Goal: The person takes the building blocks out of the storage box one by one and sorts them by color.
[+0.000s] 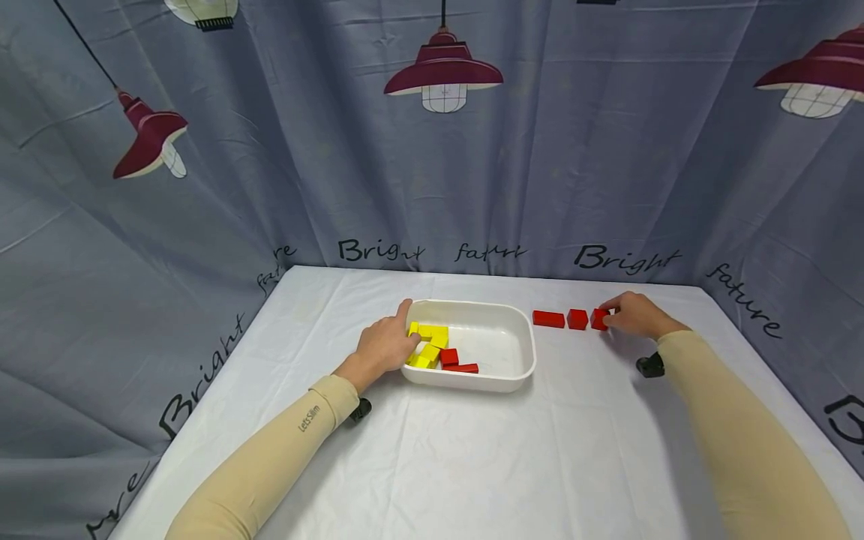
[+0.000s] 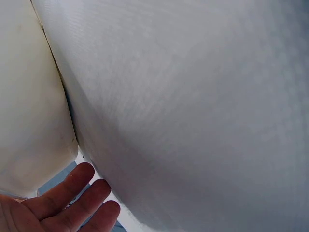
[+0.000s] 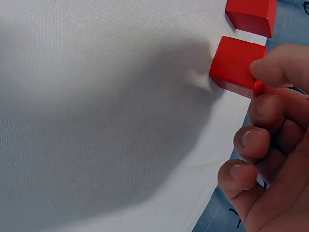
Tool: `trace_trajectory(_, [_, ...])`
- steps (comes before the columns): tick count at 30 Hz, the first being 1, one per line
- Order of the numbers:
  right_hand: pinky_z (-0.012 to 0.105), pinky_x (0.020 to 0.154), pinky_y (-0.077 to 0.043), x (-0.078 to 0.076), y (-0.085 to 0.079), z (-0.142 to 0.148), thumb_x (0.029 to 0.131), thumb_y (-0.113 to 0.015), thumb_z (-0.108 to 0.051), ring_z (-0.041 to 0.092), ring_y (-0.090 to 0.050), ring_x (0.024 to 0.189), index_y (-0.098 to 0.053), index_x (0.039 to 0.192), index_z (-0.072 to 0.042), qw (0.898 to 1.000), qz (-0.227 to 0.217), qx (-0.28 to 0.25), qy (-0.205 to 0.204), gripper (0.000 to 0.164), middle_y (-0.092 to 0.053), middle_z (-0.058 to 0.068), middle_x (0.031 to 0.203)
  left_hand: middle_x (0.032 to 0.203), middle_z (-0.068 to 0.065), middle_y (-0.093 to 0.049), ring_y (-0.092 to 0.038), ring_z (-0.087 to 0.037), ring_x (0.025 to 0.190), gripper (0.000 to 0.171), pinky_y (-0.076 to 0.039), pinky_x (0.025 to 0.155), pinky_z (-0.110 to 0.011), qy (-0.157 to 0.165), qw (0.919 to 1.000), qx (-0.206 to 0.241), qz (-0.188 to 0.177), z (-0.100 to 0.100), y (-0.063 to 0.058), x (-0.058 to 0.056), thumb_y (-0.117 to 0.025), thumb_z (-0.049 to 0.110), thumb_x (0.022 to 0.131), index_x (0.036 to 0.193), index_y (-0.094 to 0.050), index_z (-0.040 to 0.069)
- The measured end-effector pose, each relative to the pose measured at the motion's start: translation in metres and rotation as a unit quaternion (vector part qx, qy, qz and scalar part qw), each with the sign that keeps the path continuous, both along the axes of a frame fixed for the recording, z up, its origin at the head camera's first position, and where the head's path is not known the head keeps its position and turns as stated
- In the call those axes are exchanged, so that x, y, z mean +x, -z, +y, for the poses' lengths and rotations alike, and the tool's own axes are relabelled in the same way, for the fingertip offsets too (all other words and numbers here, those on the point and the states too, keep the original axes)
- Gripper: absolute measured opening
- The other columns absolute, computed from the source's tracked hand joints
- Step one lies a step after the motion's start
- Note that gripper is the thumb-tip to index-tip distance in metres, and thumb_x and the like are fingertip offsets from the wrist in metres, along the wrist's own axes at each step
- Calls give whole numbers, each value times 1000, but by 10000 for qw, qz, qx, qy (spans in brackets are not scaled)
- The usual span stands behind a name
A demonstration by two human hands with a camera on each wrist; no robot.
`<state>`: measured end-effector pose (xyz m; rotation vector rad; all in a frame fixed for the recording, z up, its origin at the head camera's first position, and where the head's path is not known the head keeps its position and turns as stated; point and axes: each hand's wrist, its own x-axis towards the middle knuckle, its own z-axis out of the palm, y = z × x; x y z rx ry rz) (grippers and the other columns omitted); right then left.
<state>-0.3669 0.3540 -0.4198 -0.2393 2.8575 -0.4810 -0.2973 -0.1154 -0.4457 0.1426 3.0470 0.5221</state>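
Observation:
My left hand [image 1: 388,343] grips the left rim of a white plastic tray [image 1: 499,384], thumb over the inside and fingers along the outer wall. In the left wrist view, several fingers [image 2: 79,205] lie close beside the tray wall [image 2: 34,96]. Yellow blocks [image 1: 437,334] sit at the tray's left end, with a red cube [image 1: 448,357] and a flat red block [image 1: 462,368] beside them. On the table, my right hand [image 1: 637,313] pinches a red cube [image 3: 235,64] between thumb and index finger, the other fingers curled below.
Left of the pinched cube, another red cube [image 1: 577,319] and a long red block [image 1: 548,319] stand in a row by the tray's right side. A white cloth [image 1: 459,465] covers the table. Behind it hangs a grey-blue printed curtain [image 1: 324,165].

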Motion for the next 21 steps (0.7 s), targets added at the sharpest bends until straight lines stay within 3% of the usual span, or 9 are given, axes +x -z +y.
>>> trace_trajectory(21, [32, 66, -43, 3, 4, 1, 92, -59, -13, 28, -50, 84, -59, 133, 10, 9997, 31, -234, -23, 47, -63, 19, 96, 127, -13, -67, -65, -26, 98, 71, -53, 83, -47, 22, 10000, 58, 55, 1, -1, 2, -50, 40, 96, 158, -22, 21])
